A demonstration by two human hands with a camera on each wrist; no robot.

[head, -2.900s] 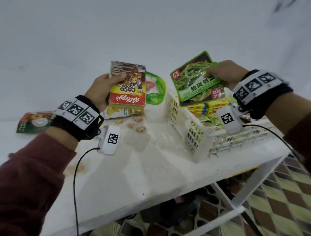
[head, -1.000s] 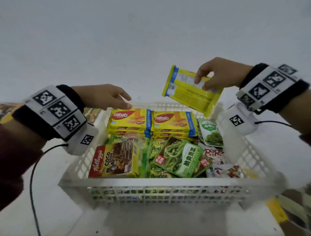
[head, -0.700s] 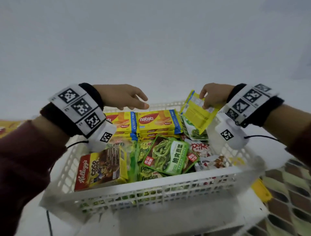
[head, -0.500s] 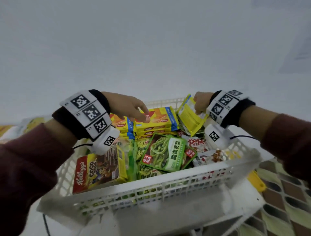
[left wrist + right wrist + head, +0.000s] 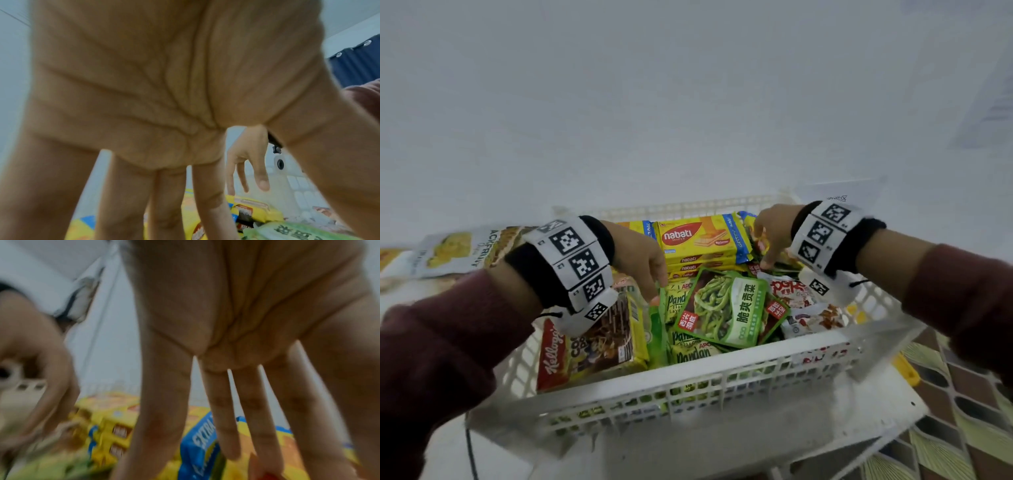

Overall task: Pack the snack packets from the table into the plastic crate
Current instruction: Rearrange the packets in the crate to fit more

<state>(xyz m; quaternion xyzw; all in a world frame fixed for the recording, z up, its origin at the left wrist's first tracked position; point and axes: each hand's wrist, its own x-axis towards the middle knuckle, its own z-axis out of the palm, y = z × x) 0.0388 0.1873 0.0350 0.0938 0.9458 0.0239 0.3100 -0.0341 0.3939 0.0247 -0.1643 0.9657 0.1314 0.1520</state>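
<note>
One white plastic crate [image 5: 688,387] sits on the white surface [image 5: 774,442] and is nearly full of snack packets. At its far side lies one stack of yellow Nabati wafer packs [image 5: 700,240], at least three deep, with the edge of a second stack [image 5: 638,229] showing behind the left wrist. One Coco Pops box [image 5: 599,346] lies flat at the near left, one green vegetable pouch [image 5: 729,310] rests in the middle on top of at least two Pandan packets [image 5: 695,353], and at the right lie one red-lettered white packet [image 5: 789,291] and one more white packet [image 5: 815,320] whose print is too blurred to read. Outside the crate, one jackfruit packet [image 5: 458,251] remains on the surface at the far left. The left hand [image 5: 642,258] reaches down into the crate between the box and the Pandan packets, its fingers [image 5: 213,203] straight and slightly spread, gripping nothing; their tips seem to touch the packets, though they are hidden. The right hand [image 5: 772,234] points down at the far right corner, fingers [image 5: 224,426] straight and parted, over a yellow-and-blue pack [image 5: 201,451], holding nothing.
</note>
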